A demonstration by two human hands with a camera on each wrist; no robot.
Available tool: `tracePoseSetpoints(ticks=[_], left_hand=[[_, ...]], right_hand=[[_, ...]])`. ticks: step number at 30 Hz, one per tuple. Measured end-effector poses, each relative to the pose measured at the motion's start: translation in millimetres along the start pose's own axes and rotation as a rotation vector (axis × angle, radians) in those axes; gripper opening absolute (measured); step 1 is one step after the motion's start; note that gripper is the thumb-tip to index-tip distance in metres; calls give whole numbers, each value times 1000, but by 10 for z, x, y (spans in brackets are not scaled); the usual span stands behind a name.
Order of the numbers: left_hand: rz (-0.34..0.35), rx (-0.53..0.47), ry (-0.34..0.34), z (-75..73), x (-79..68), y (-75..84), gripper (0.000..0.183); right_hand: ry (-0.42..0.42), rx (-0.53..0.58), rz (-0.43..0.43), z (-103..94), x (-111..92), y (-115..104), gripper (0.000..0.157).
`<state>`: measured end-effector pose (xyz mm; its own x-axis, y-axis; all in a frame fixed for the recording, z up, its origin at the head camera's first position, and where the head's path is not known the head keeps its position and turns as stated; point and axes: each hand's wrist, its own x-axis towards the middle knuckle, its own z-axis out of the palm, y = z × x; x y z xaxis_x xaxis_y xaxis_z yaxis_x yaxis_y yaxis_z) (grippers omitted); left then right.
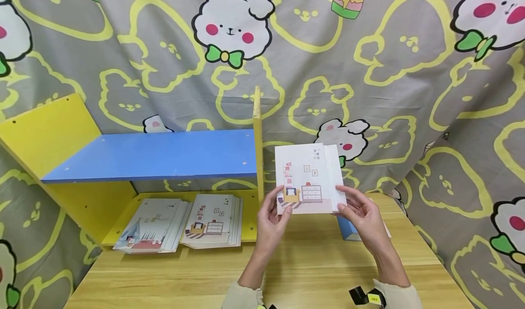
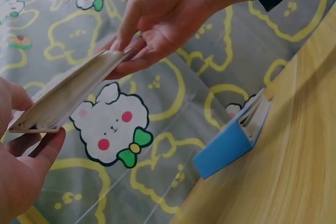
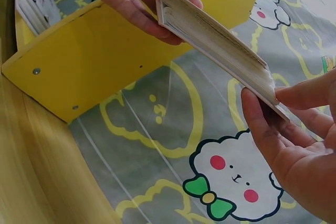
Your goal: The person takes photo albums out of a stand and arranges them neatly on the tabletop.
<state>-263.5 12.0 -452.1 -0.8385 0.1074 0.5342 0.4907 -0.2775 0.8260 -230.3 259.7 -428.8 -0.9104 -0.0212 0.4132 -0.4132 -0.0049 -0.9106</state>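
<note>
A white notebook (image 1: 301, 177) with a drawing of an armchair and a chest of drawers on its cover is held up above the table between both hands. The left hand (image 1: 272, 218) pinches its left edge, thumb on the cover and fingers behind. At the opposite edge, the right hand (image 1: 362, 213) grips it between thumb and fingers. Both wrist views show the page edges of the notebook (image 3: 215, 40) from below. Similar notebooks lie overlapped in two stacks on the shelf's lower board, a left stack (image 1: 149, 224) and a right stack (image 1: 213, 220) with the same armchair cover.
A yellow shelf unit with a blue middle board (image 1: 164, 154) stands at the left, its yellow side panel (image 1: 257, 140) near the left hand. A blue-spined book (image 2: 226, 148) stands on the wooden table (image 1: 311, 263) behind the right hand. A patterned grey curtain (image 1: 311, 67) hangs behind.
</note>
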Motion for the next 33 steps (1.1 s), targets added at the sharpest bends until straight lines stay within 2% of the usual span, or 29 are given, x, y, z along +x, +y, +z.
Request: tracePoseSetpoints(ticks=[15,33], left_hand=[[-32,11,27,35,-10,-58,56],[-53,33,45,44,-37,-190,53]], right_hand=[[-10,-1,33,-42,15,36,49],[0,-62,87,-78,34,144,50]])
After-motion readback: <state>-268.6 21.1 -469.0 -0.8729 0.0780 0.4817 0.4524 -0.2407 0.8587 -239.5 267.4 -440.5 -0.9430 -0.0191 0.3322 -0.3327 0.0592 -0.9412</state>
